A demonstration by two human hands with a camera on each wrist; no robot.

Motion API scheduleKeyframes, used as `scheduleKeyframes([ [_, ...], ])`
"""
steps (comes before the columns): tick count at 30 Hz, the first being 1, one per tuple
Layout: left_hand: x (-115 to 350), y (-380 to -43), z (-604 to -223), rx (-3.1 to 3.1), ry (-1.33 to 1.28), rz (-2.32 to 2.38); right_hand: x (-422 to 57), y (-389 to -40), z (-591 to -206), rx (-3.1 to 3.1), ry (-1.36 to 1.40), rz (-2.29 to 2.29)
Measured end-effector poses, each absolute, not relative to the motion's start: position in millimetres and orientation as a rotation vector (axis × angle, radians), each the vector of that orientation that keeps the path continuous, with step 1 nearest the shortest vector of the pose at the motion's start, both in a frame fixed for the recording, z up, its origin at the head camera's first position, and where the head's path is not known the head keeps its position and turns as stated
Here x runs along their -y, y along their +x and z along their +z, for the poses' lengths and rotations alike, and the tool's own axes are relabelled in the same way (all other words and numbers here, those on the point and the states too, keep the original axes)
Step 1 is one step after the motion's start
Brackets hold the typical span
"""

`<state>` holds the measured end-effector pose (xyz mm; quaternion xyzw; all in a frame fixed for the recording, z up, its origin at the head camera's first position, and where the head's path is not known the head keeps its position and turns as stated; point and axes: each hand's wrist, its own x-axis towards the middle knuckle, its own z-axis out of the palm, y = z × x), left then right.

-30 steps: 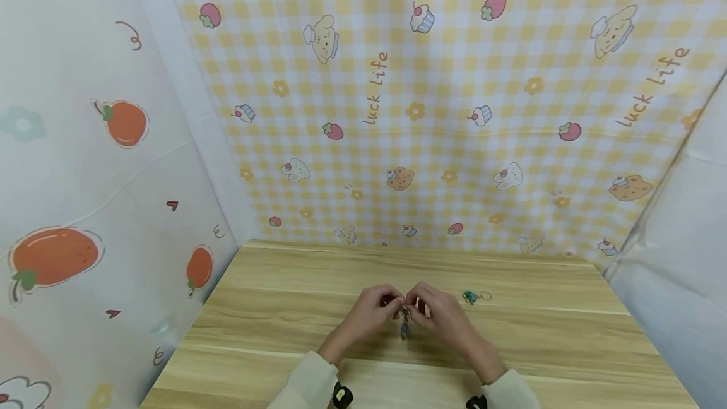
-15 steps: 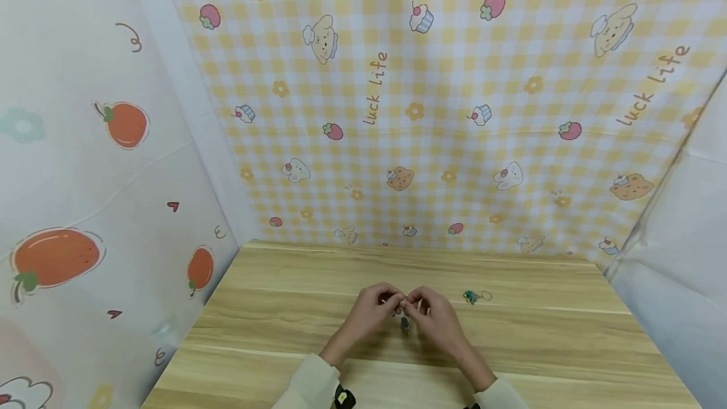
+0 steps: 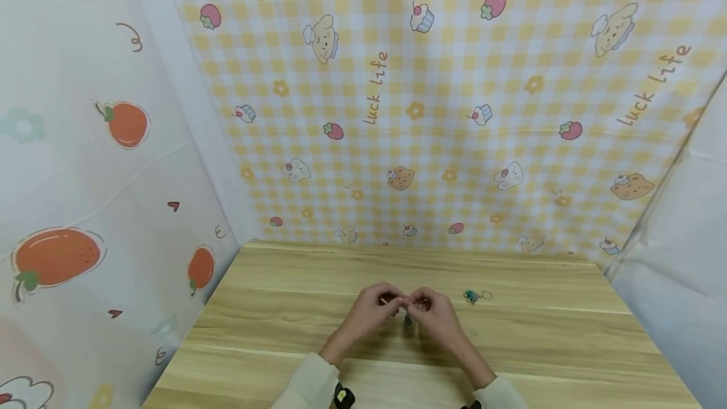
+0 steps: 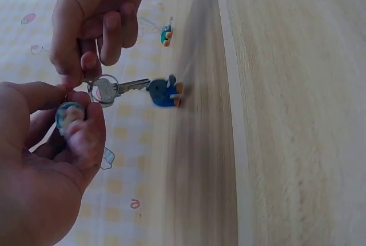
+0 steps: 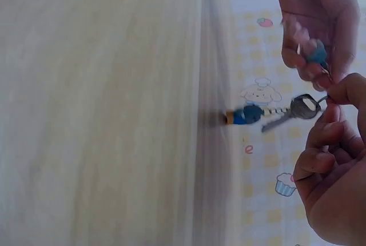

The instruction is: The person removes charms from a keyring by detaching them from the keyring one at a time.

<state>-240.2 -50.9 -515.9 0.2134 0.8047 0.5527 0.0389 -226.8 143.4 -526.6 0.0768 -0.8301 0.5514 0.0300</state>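
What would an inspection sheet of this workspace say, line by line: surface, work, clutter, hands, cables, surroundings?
Surface: light wood-grain table.
Work: key on a ring; blue charm hanging beside it; pink-and-teal charm at the left hand.
Clutter: green charm, with a loop attached, lying apart on the right.
Hands: left seems to pinch the pink-and-teal charm near its top; right hand pinches the ring; fingertips close together.
Cables: nothing seen.
Surroundings: yellow-checked cloth behind, fruit-print cloth left, white cloth right.

Hands (image 3: 370,310) (image 3: 439,318): fingertips close | dark trinket (image 3: 408,320): hanging between | ringed green trinket (image 3: 471,296): on wooden table (image 3: 272,308), right side
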Motion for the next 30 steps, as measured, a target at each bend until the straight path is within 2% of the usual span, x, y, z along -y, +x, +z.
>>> scheduleKeyframes([
  [5,51,-241,-516,-2.585,0.729,1.566,-147,-227,-525,2.608,0.260,1.706],
  [16,51,-243,-516,-2.638,0.776,1.578,-159,-225,-527,2.571,0.524,1.788],
  [25,51,-241,-514,-2.669,0.778,1.573,-159,-223,-523,2.541,0.563,1.847],
  [30,50,-241,-516,-2.684,0.791,1.574,-155,-223,-521,2.560,0.488,1.852],
])
